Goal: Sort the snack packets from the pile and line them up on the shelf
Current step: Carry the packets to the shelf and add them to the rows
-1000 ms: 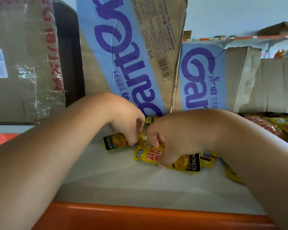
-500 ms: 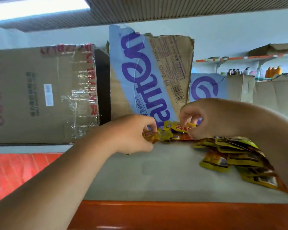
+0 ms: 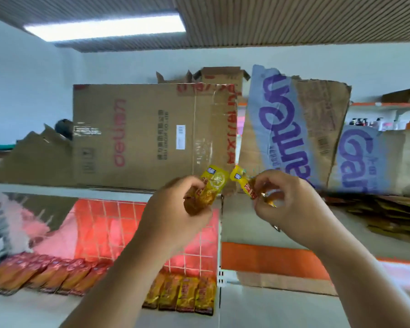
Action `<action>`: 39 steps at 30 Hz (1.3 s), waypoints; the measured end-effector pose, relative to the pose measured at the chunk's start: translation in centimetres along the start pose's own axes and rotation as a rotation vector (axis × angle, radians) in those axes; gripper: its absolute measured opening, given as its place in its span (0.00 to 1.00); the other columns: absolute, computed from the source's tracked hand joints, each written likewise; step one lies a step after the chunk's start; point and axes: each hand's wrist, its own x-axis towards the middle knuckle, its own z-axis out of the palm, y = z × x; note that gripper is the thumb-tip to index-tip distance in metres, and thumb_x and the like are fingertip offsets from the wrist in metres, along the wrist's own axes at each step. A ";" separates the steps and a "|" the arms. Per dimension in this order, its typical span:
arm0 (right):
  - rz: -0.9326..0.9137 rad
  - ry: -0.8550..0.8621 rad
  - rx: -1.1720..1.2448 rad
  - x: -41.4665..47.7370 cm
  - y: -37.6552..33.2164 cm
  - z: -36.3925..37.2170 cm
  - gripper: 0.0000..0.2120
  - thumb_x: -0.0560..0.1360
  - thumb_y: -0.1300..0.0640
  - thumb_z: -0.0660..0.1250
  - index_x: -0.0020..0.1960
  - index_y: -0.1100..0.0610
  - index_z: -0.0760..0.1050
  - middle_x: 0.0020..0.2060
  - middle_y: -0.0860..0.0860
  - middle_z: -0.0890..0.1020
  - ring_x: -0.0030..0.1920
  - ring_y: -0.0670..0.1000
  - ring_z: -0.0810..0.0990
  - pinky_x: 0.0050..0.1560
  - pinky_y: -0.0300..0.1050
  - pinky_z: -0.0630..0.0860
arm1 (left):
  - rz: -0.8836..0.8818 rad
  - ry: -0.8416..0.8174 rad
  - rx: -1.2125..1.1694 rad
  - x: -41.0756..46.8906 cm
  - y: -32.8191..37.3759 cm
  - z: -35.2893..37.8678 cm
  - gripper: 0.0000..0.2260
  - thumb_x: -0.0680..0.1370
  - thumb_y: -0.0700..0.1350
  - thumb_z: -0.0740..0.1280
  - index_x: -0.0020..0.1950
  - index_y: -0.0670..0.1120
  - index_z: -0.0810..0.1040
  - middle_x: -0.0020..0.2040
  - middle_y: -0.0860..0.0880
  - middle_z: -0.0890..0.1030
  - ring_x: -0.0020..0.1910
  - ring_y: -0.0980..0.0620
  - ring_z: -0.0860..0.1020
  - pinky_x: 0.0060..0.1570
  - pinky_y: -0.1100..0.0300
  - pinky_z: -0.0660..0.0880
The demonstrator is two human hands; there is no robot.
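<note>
My left hand grips a yellow snack packet, held upright in mid-air in front of the brown carton. My right hand pinches a second yellow packet just to its right; the two packets nearly touch. The blurred pile of yellow packets lies on the upper shelf to the right. On the lower shelf, several yellow packets stand lined up side by side, with a row of red-orange packets to their left.
A brown carton and blue-printed cardboard sheets stand at the back of the upper shelf. An orange shelf lip runs below the pile. A red tiled back panel sits behind the lower shelf. Far shelves with bottles show at right.
Both hands have lifted a packet each off the pile and swung left and up. My view has turned left, bringing the lower shelf rows into sight.
</note>
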 end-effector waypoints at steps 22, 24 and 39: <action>0.111 -0.259 0.180 -1.2 -6.3 31.0 0.08 0.71 0.56 0.75 0.42 0.50 0.75 0.40 0.46 0.81 0.37 0.48 0.81 0.37 0.51 0.80 | -0.371 0.133 0.147 -13.5 -22.2 -12.2 0.19 0.74 0.55 0.76 0.63 0.59 0.77 0.55 0.63 0.78 0.55 0.62 0.75 0.51 0.72 0.68; 0.153 -0.289 0.194 -1.0 -4.4 32.0 0.08 0.72 0.56 0.74 0.42 0.50 0.75 0.42 0.48 0.81 0.32 0.48 0.80 0.31 0.47 0.79 | -0.395 0.127 0.148 -13.4 -23.3 -10.4 0.20 0.74 0.55 0.76 0.64 0.59 0.76 0.54 0.64 0.77 0.55 0.59 0.75 0.51 0.69 0.70; 0.472 -0.258 -0.058 -4.2 10.0 33.8 0.10 0.68 0.51 0.77 0.40 0.47 0.75 0.38 0.44 0.78 0.37 0.47 0.79 0.39 0.49 0.78 | -0.272 -0.054 0.188 -12.7 -30.4 4.8 0.22 0.71 0.57 0.73 0.64 0.53 0.76 0.56 0.56 0.78 0.53 0.53 0.75 0.51 0.54 0.77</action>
